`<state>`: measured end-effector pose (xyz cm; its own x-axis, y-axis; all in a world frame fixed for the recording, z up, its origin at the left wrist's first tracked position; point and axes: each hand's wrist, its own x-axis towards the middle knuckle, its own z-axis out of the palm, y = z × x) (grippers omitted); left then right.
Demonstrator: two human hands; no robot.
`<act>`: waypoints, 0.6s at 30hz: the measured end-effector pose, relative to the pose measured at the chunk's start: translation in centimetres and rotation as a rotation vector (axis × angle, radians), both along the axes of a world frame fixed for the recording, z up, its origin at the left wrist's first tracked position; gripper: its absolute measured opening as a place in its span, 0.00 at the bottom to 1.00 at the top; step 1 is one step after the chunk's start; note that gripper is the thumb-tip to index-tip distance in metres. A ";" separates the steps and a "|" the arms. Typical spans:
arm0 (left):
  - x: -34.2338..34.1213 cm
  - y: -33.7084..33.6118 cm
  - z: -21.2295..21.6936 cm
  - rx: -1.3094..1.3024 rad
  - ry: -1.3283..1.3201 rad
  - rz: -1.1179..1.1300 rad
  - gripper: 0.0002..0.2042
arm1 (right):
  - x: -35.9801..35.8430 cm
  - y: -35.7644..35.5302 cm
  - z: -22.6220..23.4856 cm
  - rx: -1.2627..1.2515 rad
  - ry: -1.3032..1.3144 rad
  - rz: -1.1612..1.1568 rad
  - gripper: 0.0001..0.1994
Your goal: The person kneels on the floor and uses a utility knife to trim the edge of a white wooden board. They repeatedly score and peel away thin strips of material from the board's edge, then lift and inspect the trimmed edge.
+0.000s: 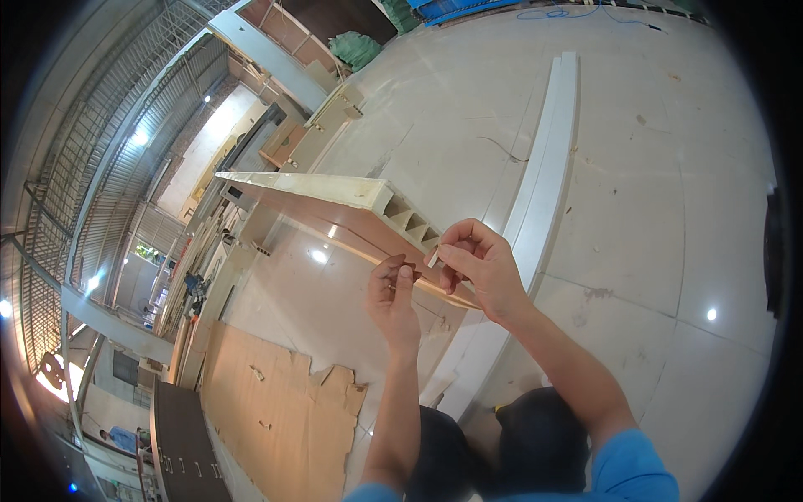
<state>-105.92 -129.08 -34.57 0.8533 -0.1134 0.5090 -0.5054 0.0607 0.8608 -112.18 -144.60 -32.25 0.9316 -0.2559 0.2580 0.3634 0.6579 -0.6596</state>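
Observation:
My right hand (478, 266) pinches a small pale strip (432, 257) between thumb and fingertips. Close by on the left, my left hand (391, 293) is closed, its thumb pressed to the fingers. Something small and brownish may be at its fingertips, too small to name. Both hands are in front of the end of a long hollow panel (335, 189), which has a cream edge, a brownish face and square openings in its end. The right hand is nearest those openings; whether it touches the panel cannot be made out.
Long white boards (535, 180) lie on the tiled floor to the right of the panel. A torn cardboard sheet (276, 418) lies at the lower left, beside a dark brown panel (186, 443). Green sacks (355, 50) stand far off. Another person (124, 438) is distant at the lower left.

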 end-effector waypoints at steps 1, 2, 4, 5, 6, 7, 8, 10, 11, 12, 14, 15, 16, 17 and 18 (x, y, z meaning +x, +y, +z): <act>0.1 -0.1 -0.1 -0.010 -0.021 -0.022 0.09 | 0.0 -0.1 -0.2 -0.008 0.018 0.004 0.05; 0.3 0.1 -0.2 -0.010 -0.027 -0.021 0.09 | 0.0 -0.2 -0.5 -0.039 0.004 -0.010 0.05; 1.0 0.7 -0.7 0.026 -0.029 -0.042 0.10 | 0.1 -0.6 -1.9 -0.090 -0.032 -0.019 0.05; 1.5 1.6 -1.0 0.064 -0.023 -0.060 0.10 | -0.1 -0.7 -3.1 -0.198 0.071 -0.031 0.06; 2.2 2.6 -1.6 0.099 -0.019 -0.077 0.11 | -0.2 -1.0 -4.5 -0.292 0.113 -0.033 0.08; 2.9 3.9 -2.4 0.284 -0.021 -0.090 0.11 | -0.5 -1.4 -6.1 -0.358 0.087 -0.029 0.09; 3.4 5.6 -3.6 0.471 -0.019 -0.106 0.12 | -1.0 -1.9 -7.9 -0.511 0.220 -0.030 0.11; 4.4 9.5 -6.9 0.704 0.030 -0.147 0.13 | -1.6 -3.5 -11.3 -0.812 0.332 -0.245 0.11; 4.2 11.2 -9.5 0.739 0.089 -0.173 0.15 | -1.9 -4.5 -13.0 -1.002 0.382 -0.460 0.11; 3.7 12.8 -12.6 0.807 0.217 -0.199 0.16 | -2.7 -5.1 -14.7 -1.197 0.530 -0.621 0.11; 2.0 16.6 -18.8 1.145 0.269 -0.210 0.17 | -4.2 -5.7 -18.2 -1.462 0.604 -0.842 0.14; 1.5 17.6 -21.8 1.223 0.203 -0.213 0.19 | -5.4 -5.7 -19.7 -1.426 0.519 -0.698 0.14; 0.0 19.1 -24.6 1.375 0.244 -0.210 0.21 | -6.7 -5.0 -21.4 -1.356 0.528 -0.487 0.14; -2.9 21.0 -26.4 1.285 0.253 -0.236 0.21 | -8.1 -3.5 -23.0 -1.227 0.437 -0.314 0.15; -4.2 21.4 -28.2 1.214 0.278 -0.237 0.22 | -9.5 -1.9 -24.6 -1.274 0.493 -0.124 0.15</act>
<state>-110.17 -107.72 -62.81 0.8092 -0.5440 -0.2217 -0.3840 -0.7755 0.5011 -121.65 -146.54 -56.89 0.9831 -0.1812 0.0271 -0.0712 -0.5142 -0.8547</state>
